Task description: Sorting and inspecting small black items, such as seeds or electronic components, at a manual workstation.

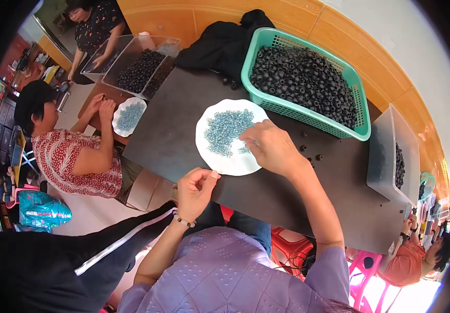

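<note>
A white plate with a wavy rim [204,151] lies on the dark table before me, bearing a spread of small blue-grey beads [227,127]. Over the plate's right side, my right hand [273,146] reaches down with its fingertips bunched together at the beads. Whatever sits between those fingertips is too small to make out. By the plate's lower edge and the table's near edge, my left hand [198,189] is closed in a pinch, thumb against index finger. Anything in that pinch cannot be made out. A beaded bracelet [184,221] circles my left wrist.
A green basket [308,121] full of black, barrel-like pieces stands behind the plate, beside black cloth [217,49]. Loose black pieces [311,156] lie on the table [350,201]. A clear bin [384,156] stands right. Co-workers sit left and right; another plate [123,130] is left.
</note>
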`<control>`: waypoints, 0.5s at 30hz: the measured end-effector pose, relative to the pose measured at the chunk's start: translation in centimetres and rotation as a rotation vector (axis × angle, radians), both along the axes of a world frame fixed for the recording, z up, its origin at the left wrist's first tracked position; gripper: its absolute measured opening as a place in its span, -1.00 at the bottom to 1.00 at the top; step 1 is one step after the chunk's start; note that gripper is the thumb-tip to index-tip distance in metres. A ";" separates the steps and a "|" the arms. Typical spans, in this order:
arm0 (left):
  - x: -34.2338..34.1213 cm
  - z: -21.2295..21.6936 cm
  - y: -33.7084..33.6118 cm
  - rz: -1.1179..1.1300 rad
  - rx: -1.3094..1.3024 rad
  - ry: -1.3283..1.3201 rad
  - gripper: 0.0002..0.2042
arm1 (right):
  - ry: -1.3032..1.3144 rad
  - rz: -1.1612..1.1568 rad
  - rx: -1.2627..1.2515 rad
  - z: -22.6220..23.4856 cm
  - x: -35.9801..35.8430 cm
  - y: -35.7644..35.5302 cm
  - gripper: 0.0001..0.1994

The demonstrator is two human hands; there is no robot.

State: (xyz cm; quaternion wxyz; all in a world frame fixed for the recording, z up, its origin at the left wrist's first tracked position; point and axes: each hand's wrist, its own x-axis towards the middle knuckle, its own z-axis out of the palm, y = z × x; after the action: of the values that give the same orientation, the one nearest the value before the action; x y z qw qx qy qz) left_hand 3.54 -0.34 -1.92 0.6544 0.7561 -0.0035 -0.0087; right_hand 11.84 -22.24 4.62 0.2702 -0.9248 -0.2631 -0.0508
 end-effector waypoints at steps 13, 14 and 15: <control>0.1 0.3 0.1 -0.008 -0.006 -0.041 -0.86 | 0.066 -0.009 -0.128 -1.2 -0.6 2.1 -0.88; 0.2 0.3 0.2 -0.002 -0.005 -0.041 -0.86 | 0.066 -0.016 -0.108 -1.2 -0.6 2.1 -0.88; 0.2 0.3 0.2 -0.005 -0.053 -0.019 -0.86 | 0.067 -0.010 -0.107 -1.1 -0.6 2.2 -0.88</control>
State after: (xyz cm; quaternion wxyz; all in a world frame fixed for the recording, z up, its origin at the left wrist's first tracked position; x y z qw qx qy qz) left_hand 3.76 -0.10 -1.62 0.6741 0.7385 -0.0117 -0.0033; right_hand 11.27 -20.07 3.48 0.2287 -0.9404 -0.2516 -0.0071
